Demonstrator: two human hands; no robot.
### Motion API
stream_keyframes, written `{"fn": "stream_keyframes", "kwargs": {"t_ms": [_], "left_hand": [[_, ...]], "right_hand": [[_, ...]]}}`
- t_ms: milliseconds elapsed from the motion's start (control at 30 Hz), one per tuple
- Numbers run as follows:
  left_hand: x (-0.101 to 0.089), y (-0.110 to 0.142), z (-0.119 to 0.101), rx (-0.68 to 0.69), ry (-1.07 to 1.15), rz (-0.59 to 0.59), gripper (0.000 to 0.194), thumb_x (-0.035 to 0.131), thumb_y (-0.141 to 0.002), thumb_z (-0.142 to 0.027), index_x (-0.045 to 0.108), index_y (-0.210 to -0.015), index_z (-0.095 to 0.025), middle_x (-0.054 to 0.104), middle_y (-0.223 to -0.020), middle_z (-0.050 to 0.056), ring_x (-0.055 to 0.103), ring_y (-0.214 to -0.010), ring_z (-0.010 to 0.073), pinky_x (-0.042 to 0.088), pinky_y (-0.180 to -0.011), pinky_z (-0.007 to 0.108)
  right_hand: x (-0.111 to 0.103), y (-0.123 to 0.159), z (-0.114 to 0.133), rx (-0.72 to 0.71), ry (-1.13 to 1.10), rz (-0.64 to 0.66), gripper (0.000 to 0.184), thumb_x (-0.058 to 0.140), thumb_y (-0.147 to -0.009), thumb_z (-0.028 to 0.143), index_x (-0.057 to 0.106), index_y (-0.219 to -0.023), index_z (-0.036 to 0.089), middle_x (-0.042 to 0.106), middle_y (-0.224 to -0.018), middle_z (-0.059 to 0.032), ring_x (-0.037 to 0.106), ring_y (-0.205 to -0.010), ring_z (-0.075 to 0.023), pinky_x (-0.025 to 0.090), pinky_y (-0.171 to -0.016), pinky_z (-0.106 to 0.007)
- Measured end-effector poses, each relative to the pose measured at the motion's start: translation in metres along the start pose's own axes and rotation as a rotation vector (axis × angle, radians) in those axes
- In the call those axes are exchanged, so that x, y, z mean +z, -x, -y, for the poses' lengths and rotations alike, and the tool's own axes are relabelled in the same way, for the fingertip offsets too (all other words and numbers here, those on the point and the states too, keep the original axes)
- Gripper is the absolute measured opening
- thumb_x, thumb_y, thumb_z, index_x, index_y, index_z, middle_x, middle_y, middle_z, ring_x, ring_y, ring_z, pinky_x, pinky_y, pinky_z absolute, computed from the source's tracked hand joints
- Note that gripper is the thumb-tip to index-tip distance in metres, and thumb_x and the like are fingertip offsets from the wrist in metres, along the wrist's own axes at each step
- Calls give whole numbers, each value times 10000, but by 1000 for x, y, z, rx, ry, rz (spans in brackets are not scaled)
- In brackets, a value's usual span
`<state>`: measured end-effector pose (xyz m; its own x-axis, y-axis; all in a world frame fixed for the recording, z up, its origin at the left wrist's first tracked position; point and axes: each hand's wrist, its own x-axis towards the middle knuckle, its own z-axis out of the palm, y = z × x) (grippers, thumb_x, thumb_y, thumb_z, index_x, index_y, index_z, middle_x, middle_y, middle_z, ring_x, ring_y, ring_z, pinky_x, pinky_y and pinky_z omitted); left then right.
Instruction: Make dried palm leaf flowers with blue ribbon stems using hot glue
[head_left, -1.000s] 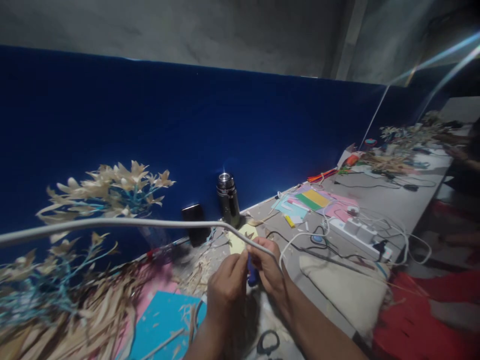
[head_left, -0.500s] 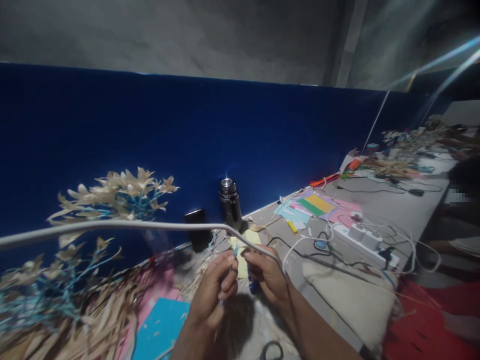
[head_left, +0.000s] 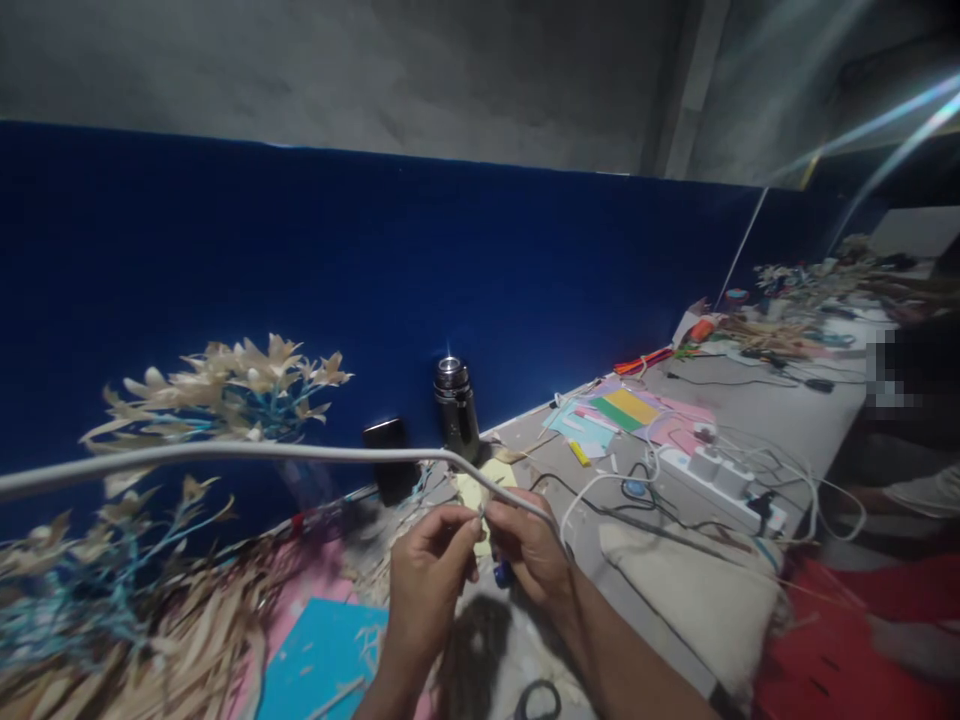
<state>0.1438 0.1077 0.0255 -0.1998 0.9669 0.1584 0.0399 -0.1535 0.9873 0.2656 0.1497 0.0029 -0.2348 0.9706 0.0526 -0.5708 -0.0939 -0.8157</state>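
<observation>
My left hand (head_left: 435,565) is closed, its thumb and fingertips pinched together over the table. Close against it is my right hand (head_left: 529,550), also closed, with its fingertips nearly touching the left ones. Whatever lies between the fingertips is too small to make out. A dark blue rounded end (head_left: 502,574) shows below the fingers of my right hand; the rest of that thing is hidden. Behind the hands lies a pale yellow paper (head_left: 474,488). A grey-white cable (head_left: 300,453) crosses in front of the view and passes over my right hand.
A dark flask (head_left: 456,410) and a phone (head_left: 386,455) stand by the blue partition. To the left are cream flowers on blue stems (head_left: 247,385), dried strips (head_left: 195,620) and blue paper (head_left: 322,650). A power strip (head_left: 712,485) and a cream pouch (head_left: 697,590) lie right.
A light-blue piece stood out at my left fingertips before and no longer shows clearly. My left fingers have shifted to meet the right fingertips. The view has moved slightly.
</observation>
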Motion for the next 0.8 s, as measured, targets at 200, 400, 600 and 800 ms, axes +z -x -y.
{"fn": "stream_keyframes", "kwargs": {"t_ms": [200,400,600,800], "left_hand": [[1,0,2,-78,38,31,230,743,-783,-408,692,-772,-184,548,-490,-45,466,-434,107,337,-413,201],[1,-4,5,70,-14,-15,149,767,-770,-324,717,-738,-188,676,-721,9,592,-720,167,475,-688,255],[5,0,5,70,2,-43,118,752,-781,-303,715,-723,-207,655,-702,19,573,-685,190,456,-662,273],[12,10,-9,361,-223,-75,114,685,-828,-223,761,-752,-260,678,-748,49,623,-729,231,476,-723,306]], "right_hand": [[-2,0,5,-47,82,-25,248,763,-644,328,581,-584,171,417,-473,73,299,-459,-65,212,-436,-211],[5,3,6,-117,129,-125,202,719,-636,288,565,-561,181,405,-484,69,295,-482,-75,248,-436,-210],[12,6,3,-122,95,-119,130,680,-655,268,605,-593,182,460,-499,50,360,-469,-89,328,-443,-222],[10,4,-1,-130,85,-182,174,704,-648,272,557,-599,193,461,-540,54,360,-500,-91,335,-451,-215]]}}
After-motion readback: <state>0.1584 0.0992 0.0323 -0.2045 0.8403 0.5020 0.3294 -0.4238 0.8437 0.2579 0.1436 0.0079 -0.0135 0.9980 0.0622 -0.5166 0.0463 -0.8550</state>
